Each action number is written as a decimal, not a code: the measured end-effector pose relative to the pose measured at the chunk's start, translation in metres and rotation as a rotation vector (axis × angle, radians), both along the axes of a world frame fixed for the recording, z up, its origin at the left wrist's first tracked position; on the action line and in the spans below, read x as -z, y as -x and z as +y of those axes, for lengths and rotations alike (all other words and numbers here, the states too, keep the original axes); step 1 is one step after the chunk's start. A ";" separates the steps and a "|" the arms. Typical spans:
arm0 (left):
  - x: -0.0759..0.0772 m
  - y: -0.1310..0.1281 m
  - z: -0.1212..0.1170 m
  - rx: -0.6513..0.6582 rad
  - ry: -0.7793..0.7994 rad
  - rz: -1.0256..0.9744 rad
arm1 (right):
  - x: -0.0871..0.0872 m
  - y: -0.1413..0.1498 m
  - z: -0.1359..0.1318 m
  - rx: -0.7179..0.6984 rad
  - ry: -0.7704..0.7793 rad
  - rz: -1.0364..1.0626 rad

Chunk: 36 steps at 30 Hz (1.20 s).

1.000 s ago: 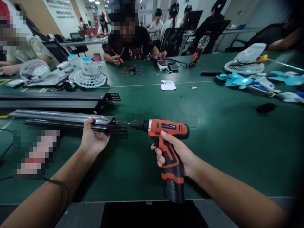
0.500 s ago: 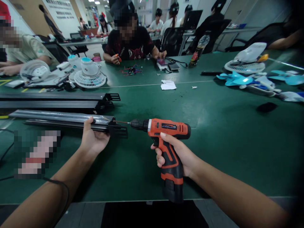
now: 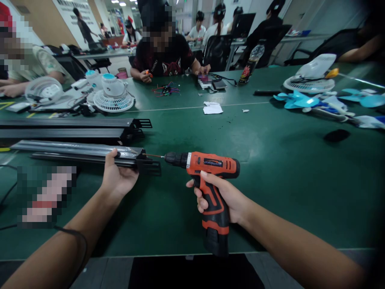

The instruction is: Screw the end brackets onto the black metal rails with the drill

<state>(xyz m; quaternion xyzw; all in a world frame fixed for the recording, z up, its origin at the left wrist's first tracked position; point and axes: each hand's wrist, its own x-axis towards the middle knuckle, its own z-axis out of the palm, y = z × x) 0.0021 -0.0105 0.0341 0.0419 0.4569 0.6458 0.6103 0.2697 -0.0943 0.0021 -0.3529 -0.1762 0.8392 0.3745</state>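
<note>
My right hand (image 3: pixel 221 196) is closed round the grip of an orange and black cordless drill (image 3: pixel 210 176), held level over the green table (image 3: pixel 285 180). The drill's thin bit points left and its tip touches the end of a long black and silver metal rail (image 3: pixel 75 152). My left hand (image 3: pixel 117 176) grips that rail near its end bracket, thumb on top, fingers underneath.
A second black rail (image 3: pixel 69 128) lies just behind the first. White fan parts (image 3: pixel 112 94) sit at the back left, blue fan blades (image 3: pixel 300 100) at the right, paper scraps (image 3: pixel 213 107) mid-table. Other people sit along the far side and at the left.
The drill has shifted slightly left and tilted a little, and my right index finger has stretched forward beside the trigger. The left hand and rail have stayed put.
</note>
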 end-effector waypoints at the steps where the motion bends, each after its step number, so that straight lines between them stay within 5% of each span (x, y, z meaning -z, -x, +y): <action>1: 0.001 0.000 0.000 0.004 -0.001 0.000 | 0.000 -0.001 0.000 -0.010 -0.021 0.017; 17: 0.004 0.003 0.002 -0.030 0.009 0.002 | 0.006 -0.003 -0.006 -0.081 -0.169 0.089; 36: 0.005 0.002 0.001 -0.006 -0.014 0.004 | 0.005 -0.001 -0.004 -0.044 -0.157 0.058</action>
